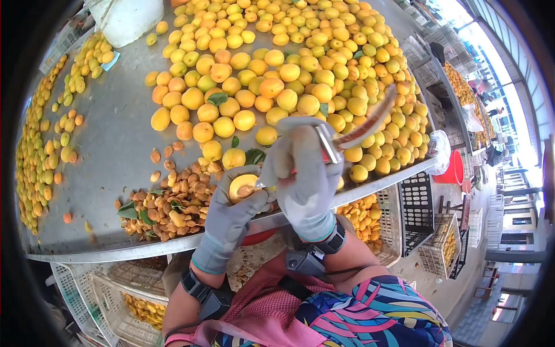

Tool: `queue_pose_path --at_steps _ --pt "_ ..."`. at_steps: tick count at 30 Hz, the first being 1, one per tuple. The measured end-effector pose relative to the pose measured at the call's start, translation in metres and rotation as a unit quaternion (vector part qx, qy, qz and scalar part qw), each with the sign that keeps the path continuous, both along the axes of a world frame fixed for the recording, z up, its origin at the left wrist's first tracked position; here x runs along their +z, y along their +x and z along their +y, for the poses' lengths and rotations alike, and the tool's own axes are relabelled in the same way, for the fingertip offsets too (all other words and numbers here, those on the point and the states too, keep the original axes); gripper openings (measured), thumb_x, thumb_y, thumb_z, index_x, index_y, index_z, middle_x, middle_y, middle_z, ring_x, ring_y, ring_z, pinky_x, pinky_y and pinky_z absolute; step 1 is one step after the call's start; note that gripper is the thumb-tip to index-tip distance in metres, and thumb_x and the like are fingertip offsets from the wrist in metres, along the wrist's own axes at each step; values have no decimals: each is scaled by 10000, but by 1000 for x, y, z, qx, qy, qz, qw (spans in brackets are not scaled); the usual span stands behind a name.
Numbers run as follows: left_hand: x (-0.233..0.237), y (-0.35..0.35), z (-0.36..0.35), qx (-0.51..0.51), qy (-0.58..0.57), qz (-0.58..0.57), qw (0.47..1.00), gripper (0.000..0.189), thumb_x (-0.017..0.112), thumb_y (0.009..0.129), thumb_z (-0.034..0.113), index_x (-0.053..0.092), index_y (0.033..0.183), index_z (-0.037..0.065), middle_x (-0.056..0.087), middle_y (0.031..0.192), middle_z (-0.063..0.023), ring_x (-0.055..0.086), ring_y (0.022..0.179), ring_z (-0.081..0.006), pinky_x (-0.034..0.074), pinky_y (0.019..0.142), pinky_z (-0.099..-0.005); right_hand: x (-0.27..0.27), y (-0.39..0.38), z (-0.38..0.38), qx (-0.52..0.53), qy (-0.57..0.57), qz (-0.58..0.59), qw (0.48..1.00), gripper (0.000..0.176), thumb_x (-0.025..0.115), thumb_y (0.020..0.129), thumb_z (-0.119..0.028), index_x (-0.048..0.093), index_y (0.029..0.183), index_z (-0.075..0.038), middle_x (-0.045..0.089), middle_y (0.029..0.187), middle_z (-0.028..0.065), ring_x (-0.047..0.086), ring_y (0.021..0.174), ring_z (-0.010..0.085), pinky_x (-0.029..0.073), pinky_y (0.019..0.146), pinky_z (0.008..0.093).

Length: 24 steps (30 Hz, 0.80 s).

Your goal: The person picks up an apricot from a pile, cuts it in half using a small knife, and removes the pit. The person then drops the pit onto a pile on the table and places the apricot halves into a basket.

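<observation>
Right of the apricot pits (182,196) heaped at the table's (118,139) front edge, the gloved left hand (228,205) pinches a cut apricot (240,185), open face up; just right, the gloved right hand (309,176) clenches a curved hand tool (370,120), slanting from the fruit toward the right edge. Whole apricots (244,120) crowd the table behind; crates (417,199) stand past the front-right corner.

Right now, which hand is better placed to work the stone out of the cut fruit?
Probably the right hand: its grip holds a tool, and a metal tip shows close to the stone. The left hand is occupied holding the cut fruit.
</observation>
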<state>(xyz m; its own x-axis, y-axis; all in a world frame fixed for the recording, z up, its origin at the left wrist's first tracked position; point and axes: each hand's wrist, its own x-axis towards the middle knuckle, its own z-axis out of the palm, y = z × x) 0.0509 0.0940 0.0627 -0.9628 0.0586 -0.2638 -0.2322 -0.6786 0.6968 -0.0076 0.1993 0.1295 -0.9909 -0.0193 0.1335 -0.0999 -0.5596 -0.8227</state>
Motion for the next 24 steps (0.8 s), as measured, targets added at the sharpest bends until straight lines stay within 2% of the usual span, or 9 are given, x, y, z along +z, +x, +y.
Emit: queue_pose_path --at_steps 3,5,7,11,13,16,20,22,24 --pt "-3 -1 -4 -16 9 -9 1000 407 648 841 -10 496 1215 43 626 1009 -64 657 838 -138 547 711 -231 1 -4 6 -3 -28 48 998 184 544 937 -119 592 1018 40 556 591 23 506 468 77 361 434 218" --pt "-1 -2 -5 -17 5 -17 1000 405 651 839 -9 500 1211 44 631 993 -62 659 831 -136 545 701 -227 -1 -5 7 -24 11 32 999 171 536 940 -105 594 1012 39 540 585 23 489 451 83 354 423 225" --pt "1 -3 -5 -20 0 -26 999 403 654 836 -8 504 1207 46 636 977 -60 660 824 -133 543 691 -222 -2 -6 4 -3 -63 24 998 161 544 934 -98 598 1015 31 518 569 17 475 440 87 357 418 228" --pt "4 -5 -1 -15 18 -35 999 403 656 835 -6 505 1204 49 638 969 -60 658 831 -129 540 687 -218 -15 -5 6 7 -51 28 998 166 556 927 -92 594 1042 21 540 633 28 500 483 93 380 434 241" --pt "4 -5 0 -11 30 -36 999 406 657 835 -5 504 1206 49 637 967 -60 657 830 -128 538 684 -217 -23 -3 9 38 -119 40 991 175 566 919 -76 580 1068 13 601 772 57 557 595 99 434 497 238" --pt "1 -6 3 -15 14 -26 999 415 659 832 -6 498 1211 47 631 978 -58 653 819 -123 537 671 -218 -29 3 14 -10 -58 20 998 209 594 901 -77 563 1087 13 626 930 78 591 731 107 485 591 241" --pt "2 -5 6 -15 33 -24 999 408 670 828 -9 499 1195 43 622 994 -54 647 803 -116 534 667 -215 -31 7 17 0 -109 -24 994 281 630 878 -92 542 1126 7 628 999 80 615 834 128 524 692 258" --pt "2 -5 7 -10 27 -30 999 402 671 828 -10 500 1188 44 620 998 -53 646 803 -115 533 668 -212 -42 2 22 103 -86 69 989 313 640 871 -105 534 1145 1 620 1015 78 617 860 131 526 722 264" --pt "3 -4 6 -13 34 -17 999 385 673 832 -7 502 1173 44 615 1013 -50 639 807 -106 525 671 -202 -44 5 22 95 -83 38 991 301 631 875 -104 535 1140 3 622 994 77 615 845 123 520 708 256"
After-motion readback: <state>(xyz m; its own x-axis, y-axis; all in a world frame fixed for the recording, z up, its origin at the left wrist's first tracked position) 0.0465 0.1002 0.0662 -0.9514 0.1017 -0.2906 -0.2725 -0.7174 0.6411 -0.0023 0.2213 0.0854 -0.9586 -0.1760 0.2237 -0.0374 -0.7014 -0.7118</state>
